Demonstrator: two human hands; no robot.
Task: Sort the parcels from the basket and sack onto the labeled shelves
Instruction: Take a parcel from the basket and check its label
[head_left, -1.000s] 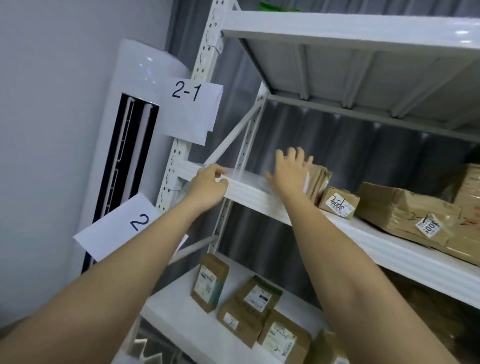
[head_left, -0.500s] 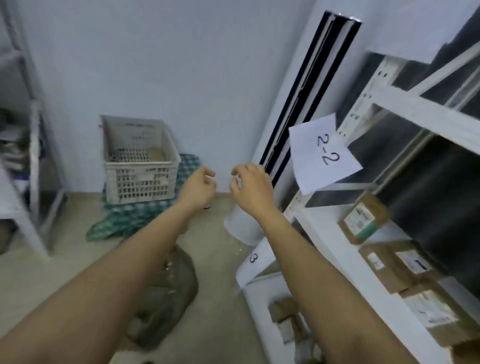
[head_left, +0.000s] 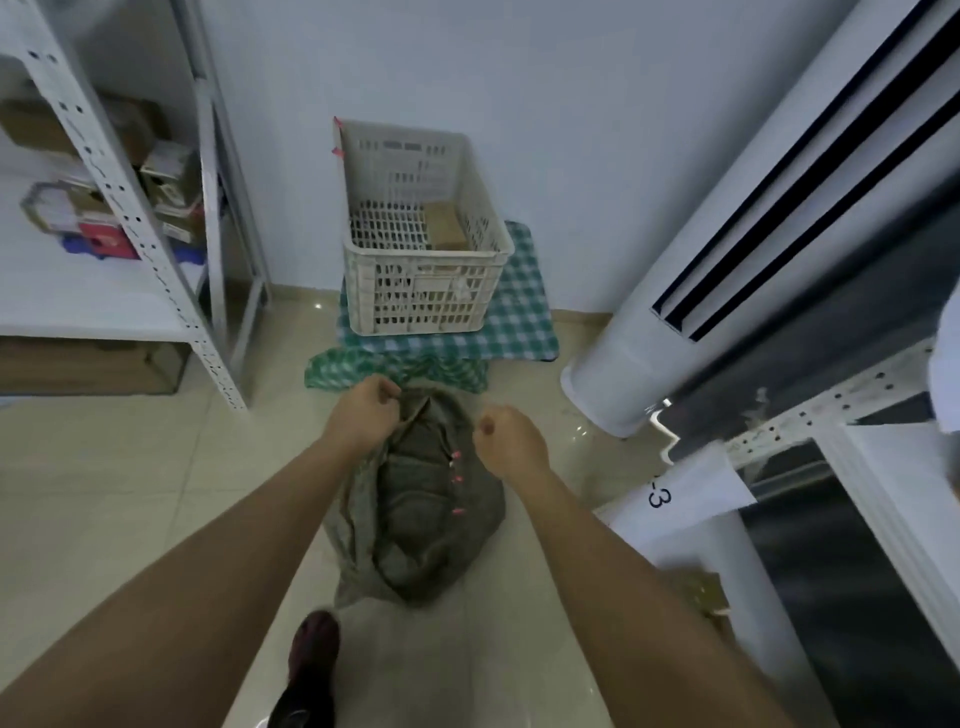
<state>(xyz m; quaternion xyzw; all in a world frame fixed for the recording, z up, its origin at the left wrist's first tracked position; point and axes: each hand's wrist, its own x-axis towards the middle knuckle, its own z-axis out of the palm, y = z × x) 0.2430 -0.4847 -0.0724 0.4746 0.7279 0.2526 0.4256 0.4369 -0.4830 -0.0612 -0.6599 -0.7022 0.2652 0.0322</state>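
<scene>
A grey-green sack (head_left: 431, 519) lies on the tiled floor in front of me, crumpled, with pink clips along its seam. Behind it a white slatted plastic basket (head_left: 426, 254) stands on a green checked cloth (head_left: 519, 322), with a brown parcel (head_left: 444, 228) inside. My left hand (head_left: 363, 415) hovers over the sack's far rim with its fingers curled and nothing visibly in them. My right hand (head_left: 511, 441) is curled into a loose fist over the sack's right side and holds nothing.
A white shelf rack (head_left: 78, 301) with several boxes (head_left: 166, 176) stands at the left. A white standing air conditioner (head_left: 675, 312) leans in at the right. Below it is another shelf rack with a paper label "3" (head_left: 675, 493) and a brown parcel (head_left: 701, 592). My shoe (head_left: 311, 654) is near the sack.
My view turned away from the right shelf and down to the floor. Both hands left the shelf, came together empty, and are over the sack, which is much closer than before.
</scene>
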